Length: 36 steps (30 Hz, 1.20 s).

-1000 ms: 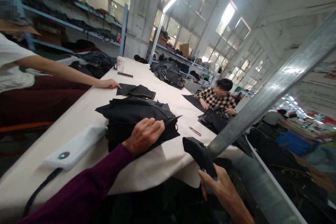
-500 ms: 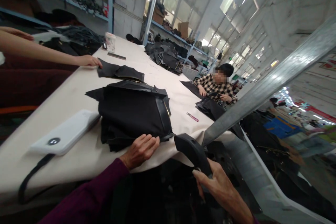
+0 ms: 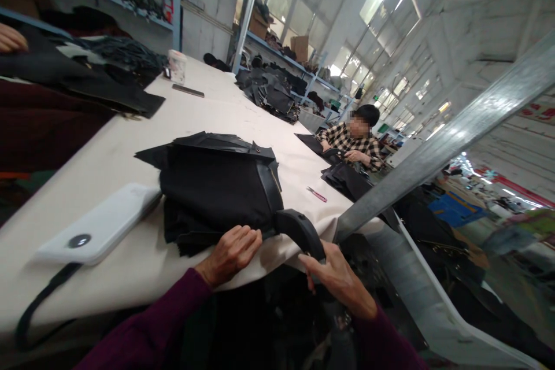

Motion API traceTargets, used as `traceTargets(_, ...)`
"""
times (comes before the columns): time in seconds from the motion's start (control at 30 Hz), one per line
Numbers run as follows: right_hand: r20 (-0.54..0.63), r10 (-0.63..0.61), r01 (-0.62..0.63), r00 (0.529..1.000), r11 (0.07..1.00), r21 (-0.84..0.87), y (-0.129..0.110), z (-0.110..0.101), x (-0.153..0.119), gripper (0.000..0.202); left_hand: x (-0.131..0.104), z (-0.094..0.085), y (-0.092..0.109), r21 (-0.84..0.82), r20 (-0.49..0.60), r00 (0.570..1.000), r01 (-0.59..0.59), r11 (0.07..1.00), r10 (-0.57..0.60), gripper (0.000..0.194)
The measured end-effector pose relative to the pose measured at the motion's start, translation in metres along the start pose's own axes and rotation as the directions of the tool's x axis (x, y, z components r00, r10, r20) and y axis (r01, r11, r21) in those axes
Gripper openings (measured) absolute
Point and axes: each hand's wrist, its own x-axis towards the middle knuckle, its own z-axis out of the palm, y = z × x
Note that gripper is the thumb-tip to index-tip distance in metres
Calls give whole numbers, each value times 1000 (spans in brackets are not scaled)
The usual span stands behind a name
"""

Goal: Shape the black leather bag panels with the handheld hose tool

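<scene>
A stack of black fabric pieces (image 3: 217, 185) with smooth dark trim lies near the front edge of the pale table. My left hand (image 3: 236, 251) is closed on the near edge of the stack, close to its right corner. My right hand (image 3: 332, 272) is wrapped round the handle of a curved black tool (image 3: 301, 230). The tool's blunt head touches or nearly touches the stack's right front corner, just beside my left fingers. What sits inside the tool's head is hidden.
A white device (image 3: 97, 228) with a black cord lies left on the cloth-covered table (image 3: 182, 118). Small pink snips (image 3: 317, 193) lie right of the stack, near a slanted metal post (image 3: 403, 176). One person holds black fabric at left; another in checks sits across.
My right hand has moved the black tool leftward and up to the stack's corner. The person at left has lifted a black piece off the table toward themselves.
</scene>
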Motion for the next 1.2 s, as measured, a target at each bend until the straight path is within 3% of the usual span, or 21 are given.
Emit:
traceTargets(0.13, -68, 21, -24, 997, 999, -40, 0, -11, -12, 23, 0, 1, 0, -13, 8, 1000, 6, 1000, -6, 17)
traceTargets(0.3, 9, 46, -46, 999, 999, -12, -5, -11, -30, 18, 0, 1, 1, -22, 20, 1000, 18, 1000, -17, 18)
traceTargets(0.5, 103, -16, 13, 995, 999, 32, 0, 2, -9, 16, -2, 0, 2, -37, 40, 999, 7, 999, -6, 19)
traceTargets(0.7, -42, 5, -4, 999, 999, 35, 3, -3, 11, 23, 0, 0, 0, -22, 14, 1000, 4, 1000, -4, 19)
traceTargets(0.87, -69, -1, 2, 998, 1000, 24, 6, -12, -7, 23, -7, -6, 10, -39, 10, 999, 33, 999, -33, 20)
traceTargets(0.93, -71, -8, 10, 997, 1000, 18, 6, -14, -16, 23, -9, -15, 22, -58, 96, 992, 84, 995, -78, 20)
traceTargets(1.0, -62, -16, 18, 998, 999, 34, 4, -15, -22, 23, -4, -29, 33, -83, 282, 947, 187, 979, -157, 15)
traceTargets(1.1, -42, -24, 27, 999, 997, 72, 1, -13, -25, 21, 21, -52, 32, -136, 541, 810, 350, 927, -226, 5)
traceTargets(1.13, -42, -29, 32, 999, 997, 77, 0, -12, -24, 20, 32, -58, 25, -137, 567, 785, 389, 911, -250, 9)
traceTargets(1.2, -38, -41, 44, 998, 995, 87, 0, -9, -23, 18, 55, -63, 1, -51, 513, 778, 449, 892, -362, 15)
